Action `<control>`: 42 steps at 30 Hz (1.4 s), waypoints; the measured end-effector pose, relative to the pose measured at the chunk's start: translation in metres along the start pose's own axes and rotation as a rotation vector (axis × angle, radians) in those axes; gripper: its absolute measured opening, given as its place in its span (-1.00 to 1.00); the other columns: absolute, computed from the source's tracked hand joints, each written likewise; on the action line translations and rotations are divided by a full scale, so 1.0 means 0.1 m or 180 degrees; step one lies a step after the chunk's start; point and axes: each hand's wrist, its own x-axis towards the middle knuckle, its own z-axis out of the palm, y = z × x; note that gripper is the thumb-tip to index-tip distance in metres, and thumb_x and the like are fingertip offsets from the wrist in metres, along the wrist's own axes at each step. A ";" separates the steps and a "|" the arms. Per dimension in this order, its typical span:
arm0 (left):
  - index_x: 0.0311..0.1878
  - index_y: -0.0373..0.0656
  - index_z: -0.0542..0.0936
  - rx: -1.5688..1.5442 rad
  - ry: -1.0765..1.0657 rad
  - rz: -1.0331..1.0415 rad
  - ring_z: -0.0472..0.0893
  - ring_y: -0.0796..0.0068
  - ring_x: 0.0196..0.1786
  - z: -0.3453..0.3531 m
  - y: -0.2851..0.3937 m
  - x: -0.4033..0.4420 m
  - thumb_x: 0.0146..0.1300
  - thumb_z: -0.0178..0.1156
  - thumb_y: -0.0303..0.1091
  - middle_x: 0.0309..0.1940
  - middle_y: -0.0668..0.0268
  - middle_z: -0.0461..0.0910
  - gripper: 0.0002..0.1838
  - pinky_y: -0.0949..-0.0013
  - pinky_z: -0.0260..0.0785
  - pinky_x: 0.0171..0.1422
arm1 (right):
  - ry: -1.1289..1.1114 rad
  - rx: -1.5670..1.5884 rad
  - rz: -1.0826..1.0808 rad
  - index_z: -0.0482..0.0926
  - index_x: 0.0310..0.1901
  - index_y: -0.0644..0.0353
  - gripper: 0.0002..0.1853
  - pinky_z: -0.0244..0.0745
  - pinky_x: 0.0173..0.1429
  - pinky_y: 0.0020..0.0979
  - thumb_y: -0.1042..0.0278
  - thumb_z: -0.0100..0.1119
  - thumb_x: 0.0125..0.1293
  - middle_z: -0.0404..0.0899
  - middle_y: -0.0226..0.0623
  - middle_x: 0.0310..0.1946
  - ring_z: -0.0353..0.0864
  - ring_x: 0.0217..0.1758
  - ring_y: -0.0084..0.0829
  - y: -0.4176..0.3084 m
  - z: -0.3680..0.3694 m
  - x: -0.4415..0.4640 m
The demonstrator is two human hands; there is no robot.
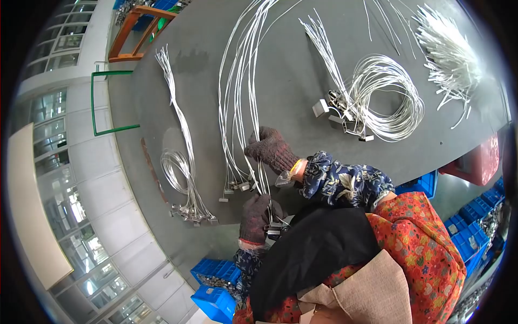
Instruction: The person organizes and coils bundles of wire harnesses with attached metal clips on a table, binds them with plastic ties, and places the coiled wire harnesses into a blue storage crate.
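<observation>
Both hands wear dark knitted gloves. My left hand (256, 218), at the table's near edge, is closed around the lower part of a bundle of white wires (263, 181), near small metal end pieces (274, 231). Farther up the same strands, my right hand (270, 148) has its fingers wrapped round them. More long white wires (222, 108) lie just left of the hands, with metal pieces (245, 186) at their lower ends. A coiled bundle (175, 167) rests at the left, and a larger coil (388, 97) with metal parts (342, 113) is at the right.
The grey table (302, 124) has a curved-looking edge. A thick pile of short white wires (448, 54) lies at the far right. Blue crates (216, 302) stand below the near edge, others (469, 237) at the right beside a red container (477, 162). An orange frame (127, 35) stands far left.
</observation>
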 end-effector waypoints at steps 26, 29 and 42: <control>-0.17 -0.18 0.51 -0.0231 0.0801 -0.0094 0.61 0.45 -0.50 0.08 -0.04 0.03 0.42 0.10 -0.18 -0.43 0.21 0.63 -0.77 0.42 0.44 -0.50 | -0.0510 0.1523 0.0459 0.53 -0.20 0.22 -0.80 0.25 -0.65 -0.55 0.52 0.33 0.16 0.56 -0.37 -0.52 0.47 -0.64 -0.58 0.06 0.05 0.04; -0.16 -0.18 0.52 -0.0251 0.1084 0.0003 0.60 0.45 -0.54 0.08 -0.05 0.05 0.40 0.14 -0.20 -0.47 0.22 0.63 -0.78 0.42 0.43 -0.53 | -0.0683 0.1515 0.0486 0.54 -0.13 0.25 -0.78 0.35 -0.63 -0.58 0.54 0.30 0.18 0.64 -0.30 -0.43 0.59 -0.56 -0.53 0.08 0.05 0.07; -0.19 -0.16 0.54 -0.0535 0.1162 0.0046 0.59 0.48 -0.56 -0.01 -0.02 0.05 0.36 0.20 -0.23 -0.52 0.26 0.62 -0.80 0.44 0.42 -0.54 | -0.1075 0.2083 0.0510 0.51 -0.03 0.35 -0.70 0.58 -0.48 -0.55 0.60 0.25 0.20 0.68 -0.14 -0.22 0.74 -0.28 -0.37 0.07 0.02 0.00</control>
